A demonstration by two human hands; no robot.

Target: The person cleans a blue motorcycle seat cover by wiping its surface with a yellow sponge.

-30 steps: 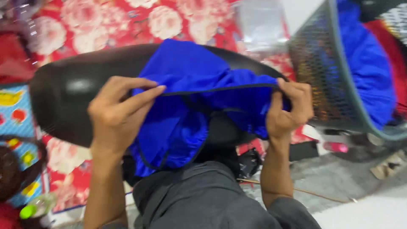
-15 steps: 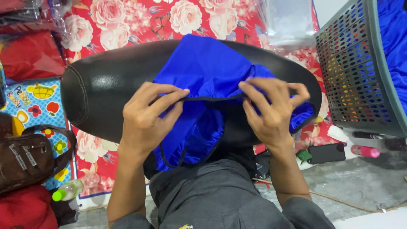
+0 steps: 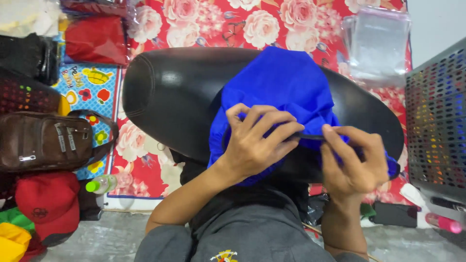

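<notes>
On black cushion point(image 3: 174, 102): L hand point(image 3: 252, 145) & R hand point(image 3: 354, 165) pinch blue cloth point(image 3: 281, 82).

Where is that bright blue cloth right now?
In the head view, the blue cloth lies draped over the black padded seat at centre, pinched at its near edge by the left hand and right hand.

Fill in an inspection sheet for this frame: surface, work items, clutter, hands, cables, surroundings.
Surface: glossy black oval cushion on a red rose-print mat.
Work items: bright blue fabric garment draped over the cushion.
Clutter: brown leather bag, red cap, green-capped clear bottle, clear plastic bags.
Hands: left hand and right hand both pinch the garment's dark edge.
Cables: nothing seen.
Surroundings: grey perforated basket, grey floor.
</notes>
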